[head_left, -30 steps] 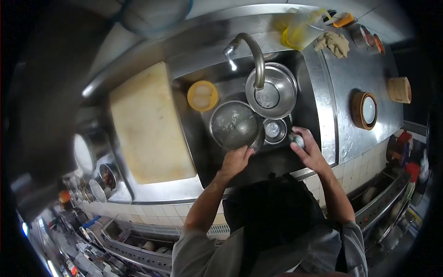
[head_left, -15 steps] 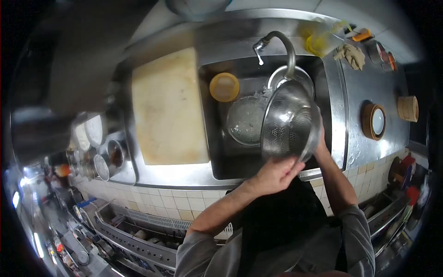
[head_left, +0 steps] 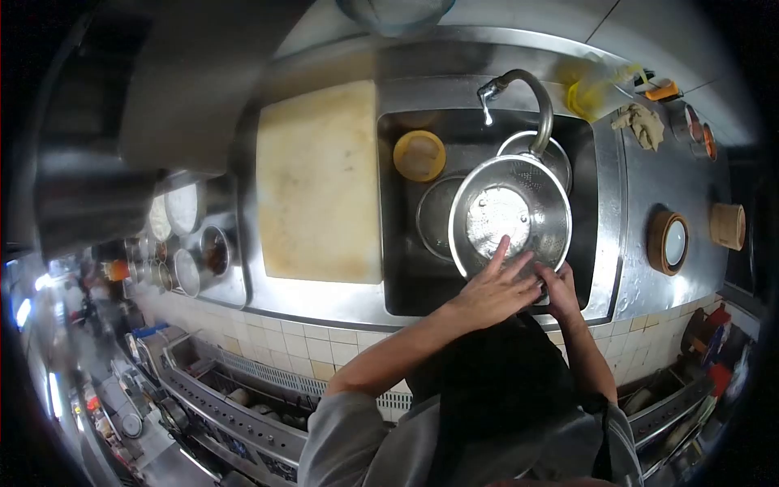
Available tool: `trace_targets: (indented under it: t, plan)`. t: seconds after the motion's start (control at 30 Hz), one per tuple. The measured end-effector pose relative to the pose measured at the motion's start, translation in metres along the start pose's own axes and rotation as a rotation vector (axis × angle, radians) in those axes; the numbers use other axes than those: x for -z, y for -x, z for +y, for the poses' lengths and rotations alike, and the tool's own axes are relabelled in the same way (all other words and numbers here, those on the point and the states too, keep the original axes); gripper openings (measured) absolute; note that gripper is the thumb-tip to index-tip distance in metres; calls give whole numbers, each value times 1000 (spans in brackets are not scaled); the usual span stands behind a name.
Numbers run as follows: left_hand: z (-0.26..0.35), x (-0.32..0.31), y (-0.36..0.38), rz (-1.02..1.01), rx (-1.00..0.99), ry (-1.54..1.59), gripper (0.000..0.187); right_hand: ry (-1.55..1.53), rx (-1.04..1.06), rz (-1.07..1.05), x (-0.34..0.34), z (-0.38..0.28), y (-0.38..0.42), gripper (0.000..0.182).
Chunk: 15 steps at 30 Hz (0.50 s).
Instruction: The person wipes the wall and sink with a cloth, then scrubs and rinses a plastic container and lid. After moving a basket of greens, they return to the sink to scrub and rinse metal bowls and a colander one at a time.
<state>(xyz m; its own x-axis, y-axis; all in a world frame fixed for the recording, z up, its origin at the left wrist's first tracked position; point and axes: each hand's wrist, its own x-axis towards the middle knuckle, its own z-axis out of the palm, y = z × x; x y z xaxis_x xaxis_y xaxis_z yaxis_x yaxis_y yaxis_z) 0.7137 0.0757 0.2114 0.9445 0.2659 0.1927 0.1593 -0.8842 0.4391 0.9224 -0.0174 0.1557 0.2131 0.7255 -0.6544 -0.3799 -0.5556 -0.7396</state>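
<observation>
A perforated metal colander (head_left: 548, 191) is tilted above the sink (head_left: 402, 284), its hollow inside facing up. My right hand (head_left: 561, 290) grips its near right rim, fingers closed. Over the near edge lies my left hand (head_left: 501, 286), its fingers spread, one of them reaching inside the bowl. The colander partly covers a round metal bowl (head_left: 436, 217) in the sink and another round metal bowl (head_left: 558, 162) behind it. Water runs from the curved faucet (head_left: 542, 105). A yellow round container (head_left: 419, 156) sits at the sink's back left.
Left of the sink lies a large cutting board (head_left: 320, 187). On the right counter are a wooden round container (head_left: 668, 243), a bamboo cup (head_left: 728, 226), a cloth (head_left: 641, 126) and a yellow jug (head_left: 596, 93). Metal pots (head_left: 191, 272) stand at the far left.
The colander has turned from its side so its inside faces up. My left hand has opened and spread over its near edge. The view has shifted slightly.
</observation>
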Motion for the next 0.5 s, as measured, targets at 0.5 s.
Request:
trace_targets:
  t: [0.5]
  plan:
    - [-35, -27, 42, 894, 1262, 1362, 65, 662, 262, 6, 32, -102, 12, 57]
